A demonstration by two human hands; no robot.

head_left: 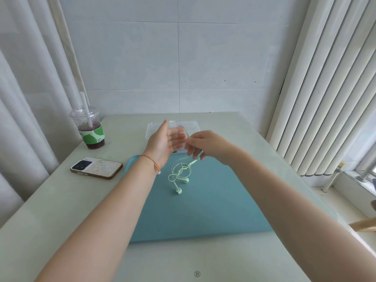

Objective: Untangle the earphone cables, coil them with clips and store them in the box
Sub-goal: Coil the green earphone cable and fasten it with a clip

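The earphone cable (180, 171) is thin, smooth and pale green, with a soft plastic shine. It hangs down from the right hand (205, 144), and its lower part is a loose tangle of round loops over the blue mat (203, 210). Its long axis runs from the fingers (189, 148) of the right hand, at the far side, down toward the person. The two small rounded earbuds (178, 191) are at the low end and rest on or just above the mat; which one I cannot tell. A slim in-line piece (194, 161) sits on the cable below the right hand.

The right hand has its fingers curled and pinches the upper part of the cable. The left hand (166, 142) is beside it with the palm turned to the right and the fingers straight and relaxed, holding nothing that I can see.

The mat is flat and matte, with a rounded corner. Behind the hands a clear plastic box (173, 127) stands on the pale, smooth worktop (50, 200). At the left are a phone (96, 167) lying flat and a clear cup (89, 129) with a dark drink and a white straw.
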